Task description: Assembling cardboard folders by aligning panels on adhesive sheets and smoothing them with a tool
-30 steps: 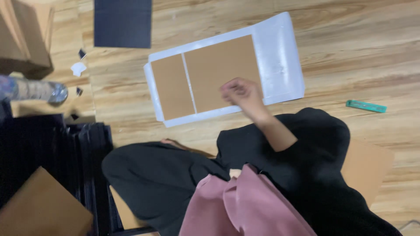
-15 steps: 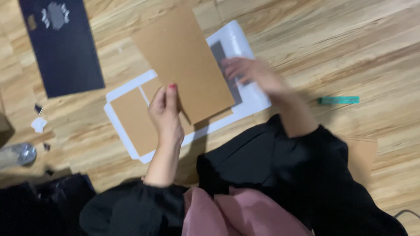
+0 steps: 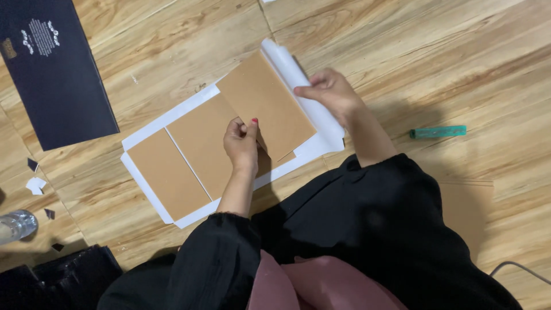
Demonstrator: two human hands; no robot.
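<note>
A white paper sheet (image 3: 150, 186) lies on the wooden floor with two brown boards (image 3: 189, 155) flat on it. My left hand (image 3: 242, 143) pinches the near edge of a third brown board (image 3: 264, 100), which rests on the sheet's right part, slightly tilted. At the sheet's right end my right hand (image 3: 328, 92) grips the white paper flap (image 3: 293, 69) and curls it up over that board's edge. Both of my sleeves are black.
A dark navy printed sheet (image 3: 51, 74) lies at the upper left. A green pen-like tool (image 3: 437, 132) lies on the floor to the right. Small paper scraps (image 3: 35, 185), a clear bottle (image 3: 14, 225) and a black object (image 3: 63, 275) are at the left. A brown board (image 3: 472, 212) lies beside my right arm.
The third brown board, held up off the sheet half a second ago, now lies low on its right part. My right hand has moved to the flap and rolled it upward.
</note>
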